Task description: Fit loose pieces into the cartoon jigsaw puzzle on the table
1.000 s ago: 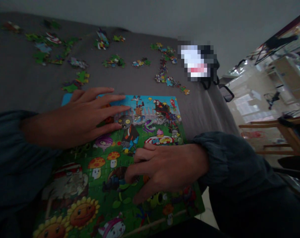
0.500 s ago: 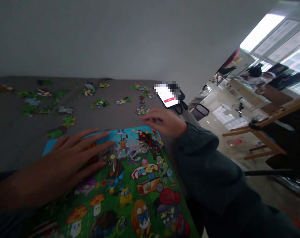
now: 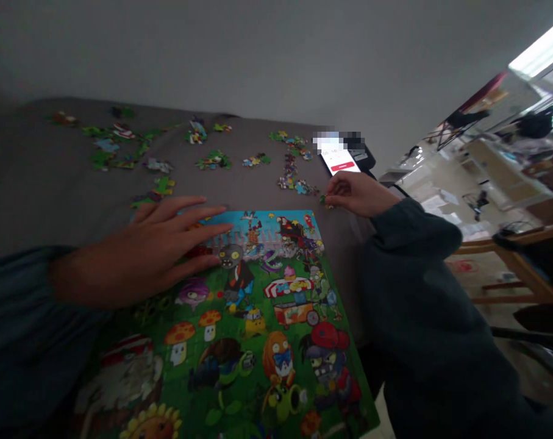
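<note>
A cartoon picture board (image 3: pixel 239 372), green with a light blue top edge, lies on the grey cloth in front of me. My left hand (image 3: pixel 161 247) rests flat over its upper left part, fingers spread and holding nothing. Beyond the board's upper right corner, my right hand (image 3: pixel 361 194) is closed in a pinch on a small jigsaw puzzle piece (image 3: pixel 326 202) at the cloth. Just left of those fingertips, a cluster of loose puzzle pieces (image 3: pixel 301 186) lies on the cloth.
More loose puzzle pieces (image 3: pixel 214 160) are scattered across the grey cloth (image 3: pixel 249 189), thickest at the far left. A lit phone (image 3: pixel 338 155) lies beside a black object at the back right. A pale wall rises behind. Wooden furniture (image 3: pixel 527 256) stands on the floor to the right.
My view has shifted, so the board and pieces sit further right and up. My right hand has moved away from the board's corner and now pinches a puzzle piece. My left hand stays spread on the board.
</note>
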`<state>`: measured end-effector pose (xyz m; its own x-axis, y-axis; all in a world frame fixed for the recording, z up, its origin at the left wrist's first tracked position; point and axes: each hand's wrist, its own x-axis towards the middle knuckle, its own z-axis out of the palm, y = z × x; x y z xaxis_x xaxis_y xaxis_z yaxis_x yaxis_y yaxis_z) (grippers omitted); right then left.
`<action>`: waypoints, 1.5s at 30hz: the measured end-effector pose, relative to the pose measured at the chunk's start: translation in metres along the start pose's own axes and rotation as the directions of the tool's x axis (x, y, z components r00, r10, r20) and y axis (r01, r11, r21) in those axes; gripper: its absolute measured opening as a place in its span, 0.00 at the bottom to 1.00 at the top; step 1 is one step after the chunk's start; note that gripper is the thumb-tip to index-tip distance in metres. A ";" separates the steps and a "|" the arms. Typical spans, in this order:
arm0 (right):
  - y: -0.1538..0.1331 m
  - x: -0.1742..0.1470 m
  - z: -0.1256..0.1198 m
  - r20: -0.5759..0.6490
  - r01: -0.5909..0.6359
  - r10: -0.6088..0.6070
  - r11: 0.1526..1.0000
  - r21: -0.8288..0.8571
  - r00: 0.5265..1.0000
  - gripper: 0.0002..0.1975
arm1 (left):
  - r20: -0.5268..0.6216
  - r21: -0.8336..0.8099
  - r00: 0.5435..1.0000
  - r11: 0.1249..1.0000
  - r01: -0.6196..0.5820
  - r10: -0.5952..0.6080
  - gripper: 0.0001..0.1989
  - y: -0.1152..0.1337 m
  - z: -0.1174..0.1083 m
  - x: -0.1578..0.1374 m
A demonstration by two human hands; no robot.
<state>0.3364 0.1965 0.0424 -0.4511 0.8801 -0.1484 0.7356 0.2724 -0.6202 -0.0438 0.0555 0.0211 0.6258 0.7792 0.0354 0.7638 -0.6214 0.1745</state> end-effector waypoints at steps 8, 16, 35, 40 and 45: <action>-0.085 -0.043 0.039 0.239 0.243 -0.332 0.910 0.335 0.912 0.10 | 0.040 -0.131 0.993 0.985 -0.109 0.115 0.27 0.037 -0.001 -0.005; -0.105 -0.060 0.071 0.670 0.367 -0.506 0.861 0.353 0.543 0.06 | 0.036 -0.114 0.980 0.975 -0.189 0.194 0.44 0.043 0.016 -0.017; -0.109 -0.066 0.090 0.556 0.665 -0.625 0.729 0.166 0.547 0.03 | 0.020 -0.102 0.982 0.977 -0.187 0.189 0.42 0.043 0.017 -0.017; -0.106 -0.064 0.090 0.519 0.661 -0.639 0.730 0.174 0.568 0.04 | 0.015 -0.045 0.976 0.975 -0.216 0.216 0.46 0.042 0.017 -0.017; -0.103 -0.064 0.094 0.533 0.678 -0.617 0.727 0.107 0.579 0.06 | 0.002 -0.017 0.978 0.978 -0.208 0.208 0.49 0.040 0.019 -0.017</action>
<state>0.2416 0.0758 0.0430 -0.9845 0.1337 -0.1135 0.1754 0.7532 -0.6340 -0.0211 0.0157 0.0089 0.7714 0.6326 0.0693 0.6140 -0.7685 0.1799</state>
